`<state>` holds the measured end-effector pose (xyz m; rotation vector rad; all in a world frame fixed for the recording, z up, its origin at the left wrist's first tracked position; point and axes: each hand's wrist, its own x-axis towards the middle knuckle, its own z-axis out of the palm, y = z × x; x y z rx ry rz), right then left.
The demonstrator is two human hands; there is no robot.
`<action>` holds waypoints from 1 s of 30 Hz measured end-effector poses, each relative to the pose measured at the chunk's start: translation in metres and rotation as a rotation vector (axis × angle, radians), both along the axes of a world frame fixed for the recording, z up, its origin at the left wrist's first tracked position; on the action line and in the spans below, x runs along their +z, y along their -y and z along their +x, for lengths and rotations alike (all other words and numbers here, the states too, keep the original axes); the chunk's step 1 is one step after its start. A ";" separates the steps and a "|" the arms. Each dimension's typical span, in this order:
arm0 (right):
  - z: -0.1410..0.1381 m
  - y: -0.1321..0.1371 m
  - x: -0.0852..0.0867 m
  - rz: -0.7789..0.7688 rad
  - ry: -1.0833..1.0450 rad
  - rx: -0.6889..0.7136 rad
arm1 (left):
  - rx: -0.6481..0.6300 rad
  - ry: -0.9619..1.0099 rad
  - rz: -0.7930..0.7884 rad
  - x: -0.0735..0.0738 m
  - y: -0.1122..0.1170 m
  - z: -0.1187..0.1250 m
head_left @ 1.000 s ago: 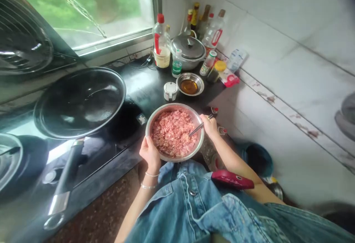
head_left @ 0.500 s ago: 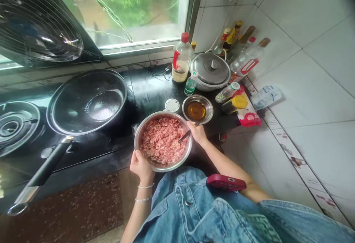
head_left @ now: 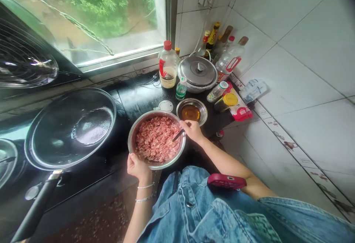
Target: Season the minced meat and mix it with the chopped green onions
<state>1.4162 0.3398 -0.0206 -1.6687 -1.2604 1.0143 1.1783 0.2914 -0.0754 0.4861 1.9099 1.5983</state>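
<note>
A steel bowl [head_left: 130,139] full of raw minced meat [head_left: 156,139] is tilted slightly at the counter's front edge, close to my body. My left hand [head_left: 138,167] pinches its near left rim, the thumb up on the edge. At the right rim, my right hand [head_left: 192,130] is closed around dark chopsticks [head_left: 178,135], whose tips rest in the meat; its fingers also touch the rim, partly hidden. Just beyond that hand stands a smaller steel bowl [head_left: 205,115] with brown liquid [head_left: 190,112]. A white disc-shaped lid or scale [head_left: 165,105] lies behind the big bowl.
On the left, a large black wok [head_left: 66,132] sits on the stove, its handle [head_left: 36,209] jutting forward. A lidded pot [head_left: 198,71], a red-capped jug [head_left: 168,65], a small green-labelled bottle [head_left: 181,88], jars [head_left: 226,102] and a red packet [head_left: 240,110] crowd the right corner.
The view has swung to the right, so the wok and counter things shift left in it. Both hands keep their hold, and the bowl sits a little further left in view.
</note>
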 end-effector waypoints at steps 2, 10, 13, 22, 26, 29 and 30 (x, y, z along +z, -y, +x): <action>0.003 -0.010 -0.001 0.007 0.008 0.071 | -0.008 -0.006 -0.020 -0.003 -0.002 -0.002; 0.084 -0.144 0.054 0.328 0.376 -0.076 | 0.095 -0.292 -0.087 -0.010 0.014 -0.028; 0.116 -0.235 0.074 0.320 0.602 -0.091 | 0.138 -0.409 -0.052 0.007 0.021 -0.026; 0.112 -0.378 0.031 0.067 0.858 0.085 | 0.200 -0.513 -0.027 0.061 0.031 0.025; 0.106 -0.386 0.018 0.083 0.865 0.084 | 0.094 -0.575 0.033 0.061 0.029 0.045; 0.104 -0.387 0.018 0.105 0.874 0.079 | 0.034 -0.576 0.077 0.061 0.025 0.055; 0.103 -0.387 0.020 0.107 0.878 0.065 | 0.013 -0.576 0.082 0.061 0.024 0.057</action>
